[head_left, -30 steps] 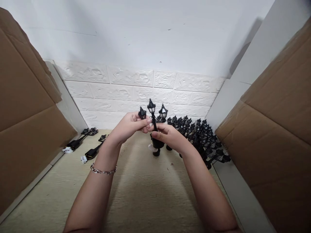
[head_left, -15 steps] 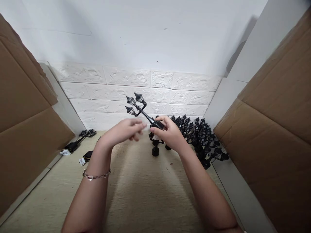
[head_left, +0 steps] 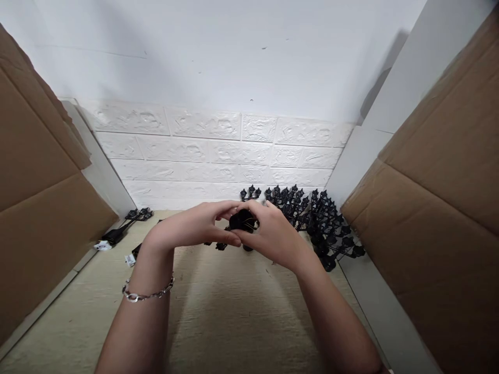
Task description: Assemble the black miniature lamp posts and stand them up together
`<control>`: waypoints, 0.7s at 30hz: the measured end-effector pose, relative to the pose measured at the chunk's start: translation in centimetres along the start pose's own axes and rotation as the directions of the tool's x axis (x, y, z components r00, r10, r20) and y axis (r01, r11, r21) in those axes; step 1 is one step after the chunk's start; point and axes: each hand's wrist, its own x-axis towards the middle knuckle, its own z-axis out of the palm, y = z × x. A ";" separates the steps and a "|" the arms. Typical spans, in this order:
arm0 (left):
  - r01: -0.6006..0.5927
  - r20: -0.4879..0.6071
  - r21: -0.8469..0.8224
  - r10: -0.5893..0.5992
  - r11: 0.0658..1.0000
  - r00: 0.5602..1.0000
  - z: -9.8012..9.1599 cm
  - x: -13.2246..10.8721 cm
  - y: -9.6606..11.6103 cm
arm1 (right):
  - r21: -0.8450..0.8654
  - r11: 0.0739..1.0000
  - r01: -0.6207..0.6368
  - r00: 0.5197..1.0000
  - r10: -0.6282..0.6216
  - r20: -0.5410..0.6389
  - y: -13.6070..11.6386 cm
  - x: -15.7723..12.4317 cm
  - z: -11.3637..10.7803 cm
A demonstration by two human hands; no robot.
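Note:
Between my hands is a black miniature street lamp, turned so the round open underside of its base faces me, with thin wires showing there. My right hand is closed around the base from the right. From the left, my left hand grips the same lamp, thumb under the base and fingers over its far side. Parts of the lamp's heads show below my left hand; its post is hidden. Behind my right hand stand several similar black lamps.
Two lamps lie at the left: one black lamp with a white piece at its end, another with a white tag partly behind my left wrist. Cardboard sheets flank both sides. A white brick-patterned wall closes off the back.
The lamp has been lowered and turned, its base now toward me and its heads down left. My left hand has moved in from beside the lamp and taken hold of it.

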 end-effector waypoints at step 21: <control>-0.046 -0.073 -0.318 0.024 0.947 0.997 -1.1 0.9 -1.6 | 0.168 0.971 0.168 0.944 -0.109 -0.312 1.4 0.4 0.0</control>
